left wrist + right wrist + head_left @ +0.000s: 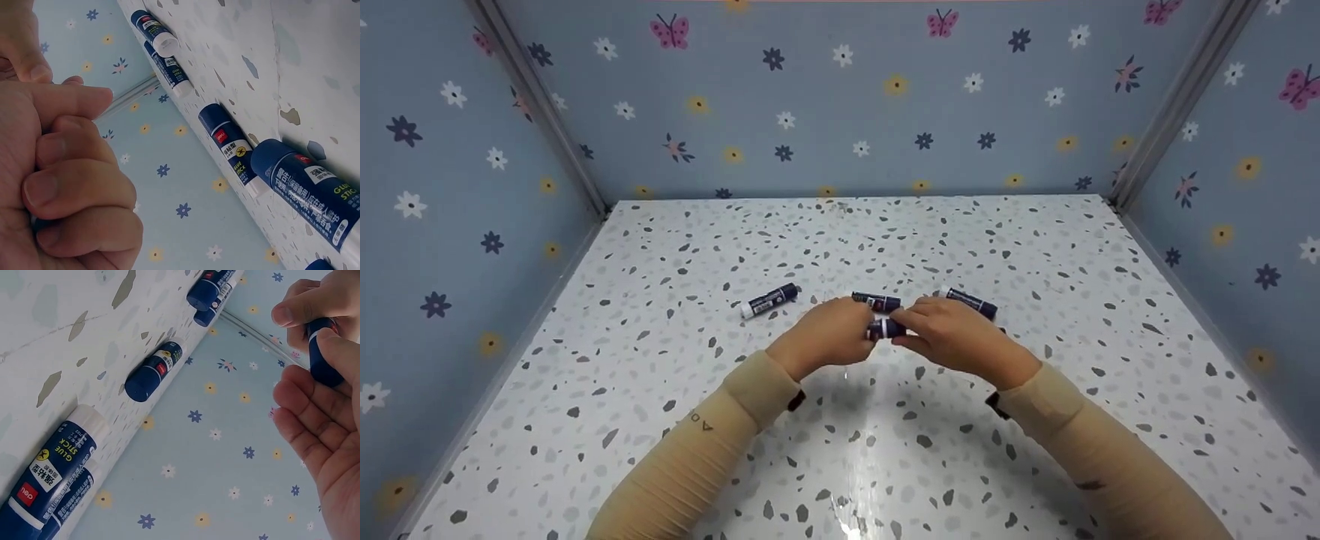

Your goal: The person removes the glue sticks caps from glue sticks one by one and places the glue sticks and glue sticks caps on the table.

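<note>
A navy glue stick (888, 328) is held between both hands above the table. My left hand (836, 332) grips its body with curled fingers, and the thumb lies along it in the right wrist view. The thumb and index finger of my right hand (952, 335) pinch its navy cap (324, 363), while the other fingers are loosely bent. In the left wrist view, the fingers of my left hand (84, 169) hide most of the stick.
Several more glue sticks lie on the speckled white table (675, 450): one at left (769, 301), one in the middle behind the hands (877, 301), one at right (971, 303). Blue flowered panels (810, 97) enclose the back and sides.
</note>
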The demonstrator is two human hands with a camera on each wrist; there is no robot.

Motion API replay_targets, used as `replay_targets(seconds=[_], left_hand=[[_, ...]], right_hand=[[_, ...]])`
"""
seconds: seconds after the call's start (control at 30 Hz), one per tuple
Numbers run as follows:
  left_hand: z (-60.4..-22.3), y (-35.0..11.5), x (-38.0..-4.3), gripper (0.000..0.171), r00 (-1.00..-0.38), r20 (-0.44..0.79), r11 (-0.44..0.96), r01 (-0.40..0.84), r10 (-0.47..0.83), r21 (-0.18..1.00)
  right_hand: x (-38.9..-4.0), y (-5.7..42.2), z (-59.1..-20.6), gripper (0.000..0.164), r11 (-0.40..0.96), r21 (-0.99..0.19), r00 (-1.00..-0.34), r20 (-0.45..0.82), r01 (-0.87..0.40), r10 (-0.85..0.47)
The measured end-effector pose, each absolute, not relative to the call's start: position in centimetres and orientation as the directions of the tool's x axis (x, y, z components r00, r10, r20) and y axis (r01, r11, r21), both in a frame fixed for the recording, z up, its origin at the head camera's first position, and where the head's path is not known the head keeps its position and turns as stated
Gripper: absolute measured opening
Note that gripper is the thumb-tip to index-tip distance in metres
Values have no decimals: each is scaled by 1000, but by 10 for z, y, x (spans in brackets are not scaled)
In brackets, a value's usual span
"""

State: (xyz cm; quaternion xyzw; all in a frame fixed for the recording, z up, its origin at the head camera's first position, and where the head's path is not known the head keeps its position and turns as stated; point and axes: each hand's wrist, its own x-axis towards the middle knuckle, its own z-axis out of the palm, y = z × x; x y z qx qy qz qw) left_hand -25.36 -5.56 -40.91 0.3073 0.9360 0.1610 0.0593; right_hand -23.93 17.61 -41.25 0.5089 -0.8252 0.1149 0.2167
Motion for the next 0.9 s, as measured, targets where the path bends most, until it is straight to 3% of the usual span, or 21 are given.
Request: replay_targets(seconds=[0.27, 0.57, 0.77, 0.9], left_hand=[[-407, -63, -255, 27, -804, -15, 745, 544, 595, 387], [-413, -82, -257, 31, -838, -15, 783, 504, 546, 363], [-414, -88, -257, 32, -840, 12, 770, 503, 542, 392], [-414, -92, -256, 34, -856, 5, 750, 457, 518, 478]], right_hand=[[-241, 176, -410, 24, 462, 28, -398, 464, -887, -792], [-241, 193, -406, 25, 540, -13, -489, 442, -841, -752], [-238, 195, -402, 20, 568, -39, -544, 349, -822, -763], [-235, 195, -401, 18, 591, -47, -581, 259, -806, -772]])
